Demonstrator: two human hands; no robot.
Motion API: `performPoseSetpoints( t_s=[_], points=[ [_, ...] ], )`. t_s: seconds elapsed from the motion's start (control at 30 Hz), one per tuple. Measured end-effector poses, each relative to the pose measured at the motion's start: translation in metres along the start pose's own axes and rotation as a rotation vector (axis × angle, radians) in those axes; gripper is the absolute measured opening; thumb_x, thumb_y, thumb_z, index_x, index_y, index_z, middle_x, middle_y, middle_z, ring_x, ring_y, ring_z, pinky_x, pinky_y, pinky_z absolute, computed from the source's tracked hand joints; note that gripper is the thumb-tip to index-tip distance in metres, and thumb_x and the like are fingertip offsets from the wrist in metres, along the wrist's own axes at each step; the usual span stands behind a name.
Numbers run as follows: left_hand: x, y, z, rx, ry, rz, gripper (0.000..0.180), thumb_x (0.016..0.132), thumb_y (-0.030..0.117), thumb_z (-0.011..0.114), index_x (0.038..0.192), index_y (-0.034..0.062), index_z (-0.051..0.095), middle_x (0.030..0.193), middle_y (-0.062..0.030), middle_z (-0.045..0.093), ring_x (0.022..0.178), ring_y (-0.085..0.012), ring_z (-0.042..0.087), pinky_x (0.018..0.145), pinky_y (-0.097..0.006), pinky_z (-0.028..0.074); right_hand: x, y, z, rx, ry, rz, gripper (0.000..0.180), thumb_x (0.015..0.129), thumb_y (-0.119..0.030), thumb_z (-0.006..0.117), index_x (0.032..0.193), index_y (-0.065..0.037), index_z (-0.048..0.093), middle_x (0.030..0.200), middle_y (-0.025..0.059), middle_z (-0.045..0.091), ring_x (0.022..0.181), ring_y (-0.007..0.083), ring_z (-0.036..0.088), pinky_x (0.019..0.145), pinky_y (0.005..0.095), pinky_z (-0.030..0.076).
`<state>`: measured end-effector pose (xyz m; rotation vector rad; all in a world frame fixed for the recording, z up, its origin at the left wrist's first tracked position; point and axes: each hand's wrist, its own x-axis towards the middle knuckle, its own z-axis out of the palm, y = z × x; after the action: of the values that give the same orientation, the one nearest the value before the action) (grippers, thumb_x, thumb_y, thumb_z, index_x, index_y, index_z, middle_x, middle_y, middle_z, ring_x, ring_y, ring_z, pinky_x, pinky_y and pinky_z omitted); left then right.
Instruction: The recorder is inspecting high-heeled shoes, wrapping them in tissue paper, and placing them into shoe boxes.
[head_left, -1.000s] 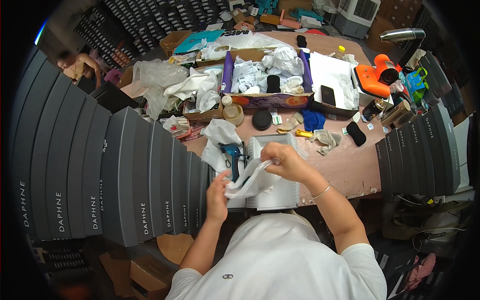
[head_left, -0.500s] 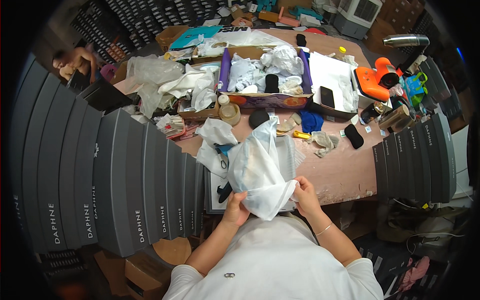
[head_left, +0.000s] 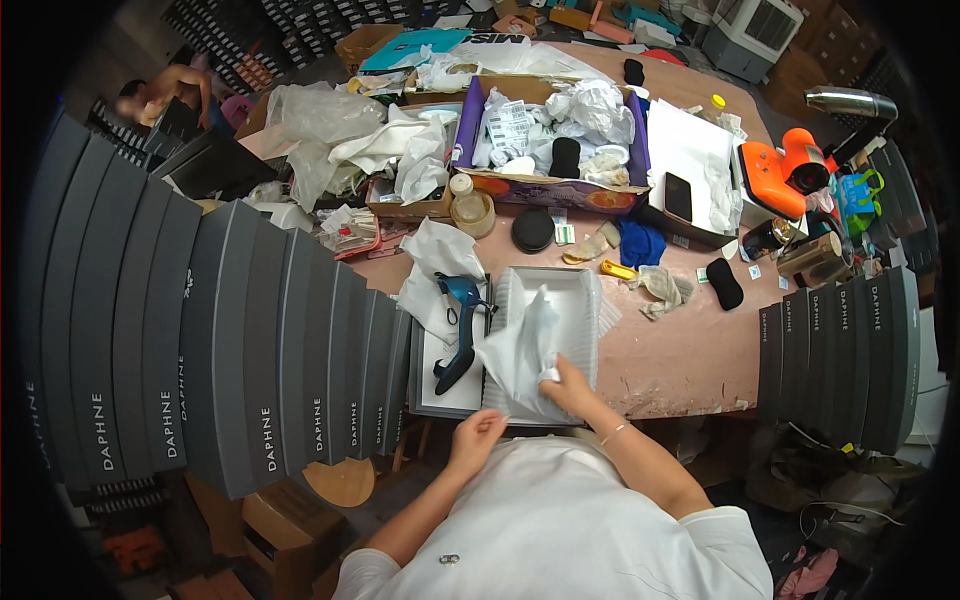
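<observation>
OK, far L you've got a long row of dark grey shoeboxes, stood on end and leaning side by side. Behind them, crumpled clear plastic bags sit on the table. Next, nearer you, a crinkled white tissue sheet lies partly over the far end of a shallow grey box w/ white inside. A shiny dark-blue heeled shoe lies in that box, sheet just beside it. Your L hand is just off the box's near edge, fingers curled in, tips close together; can't tell if they pinch anything.

Mid: a loose white tissue-paper bundle is over an open pale box w/ ribbed sides; its contents are hidden. Beyond are a round black case & a purple carton full of crumpled paper. Your R hand is clamped on the bundle's lower R side.

Further R: a yellow-handled tool, a greyish glove, a black phone on white paper, an orange device, then more grey shoeboxes upright at the table's R end.
</observation>
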<state>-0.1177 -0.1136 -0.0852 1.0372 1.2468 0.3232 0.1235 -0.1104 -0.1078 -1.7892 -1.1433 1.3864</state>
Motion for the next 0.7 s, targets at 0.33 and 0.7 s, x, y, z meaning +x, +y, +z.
performPoseSetpoints(
  t_s=[0.33,0.7],
  points=[
    [0.030,-0.032,0.022,-0.679,0.012,0.010,0.020,0.087,0.023,0.069,0.097,0.0070,0.063,0.088,-0.0044,0.062,0.091,-0.0109,0.056,0.074,-0.033,0.049,0.007,0.044,0.011,-0.223,-0.014,-0.141,0.062,0.081,-0.022,0.066,0.133,0.004,0.042,0.123,0.0276,0.052,0.114,0.0388,0.052,0.095,0.0409,0.043],
    [0.046,0.054,0.032,0.581,-0.442,0.768,0.014,0.083,0.016,0.068,0.088,0.0024,0.067,0.123,-0.0143,0.057,0.120,-0.0354,0.047,0.102,-0.043,0.036,0.038,0.133,0.056,-0.029,-0.187,-0.335,0.044,0.097,-0.032,0.045,0.131,-0.005,0.047,0.128,0.0120,0.053,0.117,0.0255,0.050,0.103,0.0336,0.038]
  ],
)
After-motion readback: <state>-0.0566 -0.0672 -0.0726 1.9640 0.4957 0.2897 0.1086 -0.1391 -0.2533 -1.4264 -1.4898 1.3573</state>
